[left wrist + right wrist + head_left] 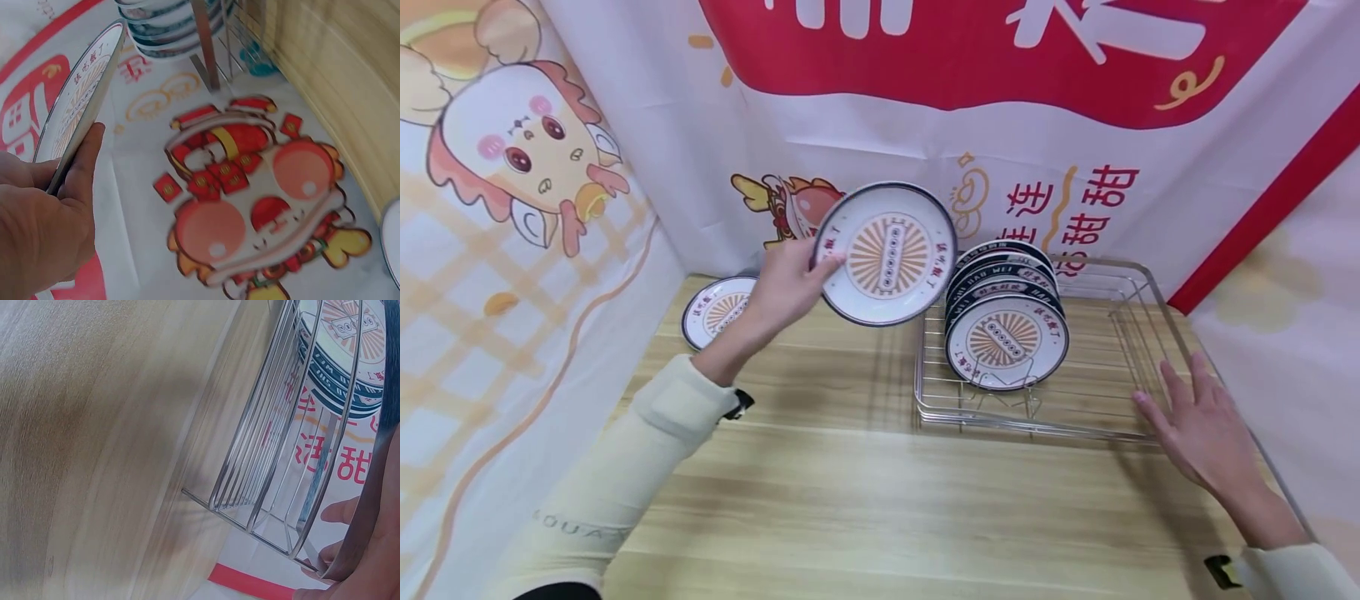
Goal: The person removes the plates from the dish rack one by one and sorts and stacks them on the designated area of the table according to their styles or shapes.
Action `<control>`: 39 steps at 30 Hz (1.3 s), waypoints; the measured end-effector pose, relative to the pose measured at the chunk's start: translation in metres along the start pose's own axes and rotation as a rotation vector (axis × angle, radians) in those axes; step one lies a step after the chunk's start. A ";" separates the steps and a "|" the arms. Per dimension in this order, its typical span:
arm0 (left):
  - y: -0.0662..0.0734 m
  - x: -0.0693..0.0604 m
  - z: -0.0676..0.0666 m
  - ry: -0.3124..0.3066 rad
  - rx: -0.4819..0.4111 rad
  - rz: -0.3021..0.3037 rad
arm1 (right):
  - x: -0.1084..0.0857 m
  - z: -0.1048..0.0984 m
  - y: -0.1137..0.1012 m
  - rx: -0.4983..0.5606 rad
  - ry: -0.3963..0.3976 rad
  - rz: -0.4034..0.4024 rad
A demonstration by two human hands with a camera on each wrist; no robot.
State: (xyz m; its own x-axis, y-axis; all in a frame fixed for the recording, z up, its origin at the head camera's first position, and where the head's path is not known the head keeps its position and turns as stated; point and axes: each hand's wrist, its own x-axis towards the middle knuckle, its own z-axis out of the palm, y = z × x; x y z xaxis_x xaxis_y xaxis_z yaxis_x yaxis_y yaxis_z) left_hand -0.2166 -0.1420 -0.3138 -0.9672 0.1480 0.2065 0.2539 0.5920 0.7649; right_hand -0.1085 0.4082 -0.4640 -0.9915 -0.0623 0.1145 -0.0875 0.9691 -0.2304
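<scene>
My left hand (pixel 786 287) holds a white plate (pixel 891 258) with a dark rim and an orange sunburst print, thumb on its face. It is raised above the table, left of the wire dish rack (pixel 1105 432). In the left wrist view the held plate (pixel 78 94) appears nearly edge-on, pinched between thumb and fingers. Several similar plates (pixel 1006 342) stand tilted, one behind another, in the left part of the rack. My right hand (pixel 1206 429) rests with spread fingers on the rack's front right corner. In the right wrist view its fingers (pixel 342 511) reach past the metal rim.
Another matching plate (pixel 718 308) lies at the table's back left, partly hidden by my left forearm. The wood-grain table (pixel 925 508) stretches in front of the rack. Printed cloth (pixel 850 125) hangs behind and along both sides.
</scene>
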 end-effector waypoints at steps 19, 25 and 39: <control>-0.149 -0.006 -0.090 0.074 0.033 -0.468 | -0.002 0.002 0.002 0.003 0.017 -0.007; -0.190 -0.016 -0.103 0.097 -0.064 -0.581 | -0.001 0.001 0.000 -0.001 0.015 -0.007; -0.241 -0.031 -0.110 0.066 -0.302 -0.731 | 0.000 0.000 -0.001 0.003 0.038 -0.015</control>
State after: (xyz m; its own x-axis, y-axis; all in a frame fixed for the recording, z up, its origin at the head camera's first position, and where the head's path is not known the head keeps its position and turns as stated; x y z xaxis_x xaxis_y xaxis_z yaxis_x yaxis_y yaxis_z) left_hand -0.2468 -0.3763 -0.4370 -0.8896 -0.2483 -0.3833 -0.4446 0.2792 0.8511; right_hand -0.1083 0.4070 -0.4636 -0.9857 -0.0674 0.1546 -0.1024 0.9676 -0.2310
